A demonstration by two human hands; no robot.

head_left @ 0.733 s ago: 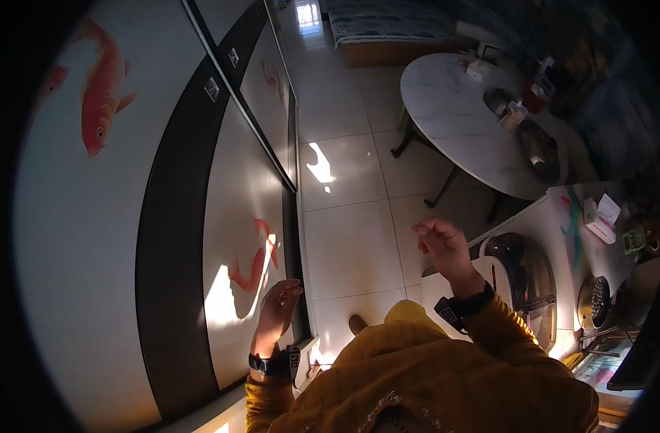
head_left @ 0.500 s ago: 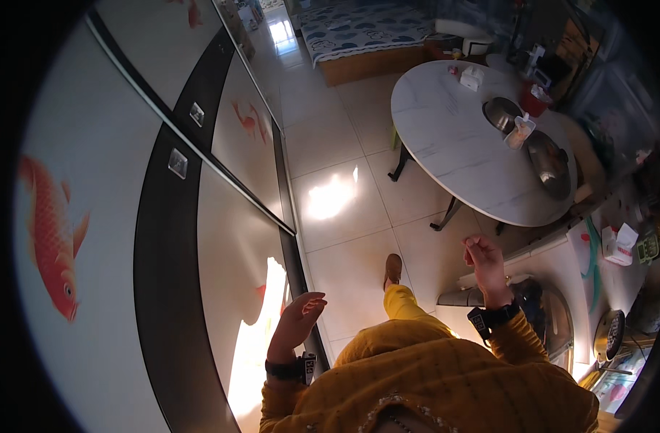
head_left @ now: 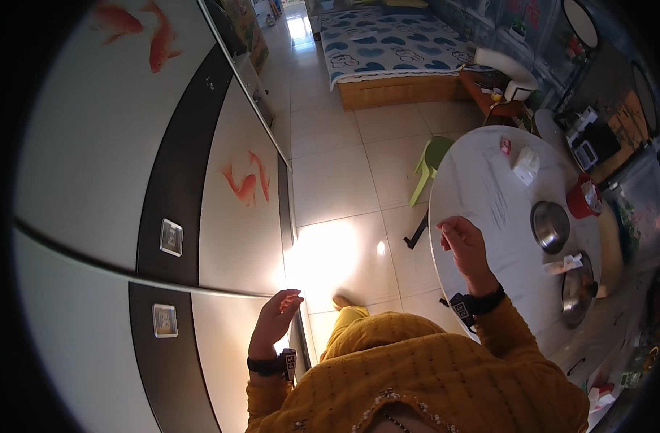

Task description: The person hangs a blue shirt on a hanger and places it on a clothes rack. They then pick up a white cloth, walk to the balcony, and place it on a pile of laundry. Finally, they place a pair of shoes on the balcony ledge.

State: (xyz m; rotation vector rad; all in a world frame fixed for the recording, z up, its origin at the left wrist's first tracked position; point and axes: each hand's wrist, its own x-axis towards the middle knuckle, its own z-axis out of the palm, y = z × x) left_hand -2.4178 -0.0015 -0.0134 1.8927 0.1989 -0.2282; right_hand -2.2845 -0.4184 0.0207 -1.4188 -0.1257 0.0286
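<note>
My left hand (head_left: 276, 319) hangs beside the sliding wardrobe doors, a dark band on my wrist. Its fingers are loosely stretched, with nothing in them. My right hand (head_left: 465, 250) is raised in front of the left edge of the oval marble-look table (head_left: 482, 180). Its fingers are half curled, a gap shows between them and the thumb, and nothing is held. Both hands appear apart from the things around them. The wardrobe (head_left: 236, 137) has pale panels with red goldfish, dark bands and square recessed handles (head_left: 172, 237).
Two steel pans, one a bowl (head_left: 549, 227) and one lidded (head_left: 578, 296), stand on the table with a tissue pack (head_left: 526, 166) and a red bin (head_left: 583, 198). A green stool (head_left: 432, 159) is tucked beside it. Ahead are a bed (head_left: 388, 54) and a chair (head_left: 514, 79). Sunlight falls on the tiles.
I have walked forward: the table, bed and wardrobe handles have come nearer. The green stool now shows more fully. My right hand is now in front of the table's edge; both hands stay without an object.
</note>
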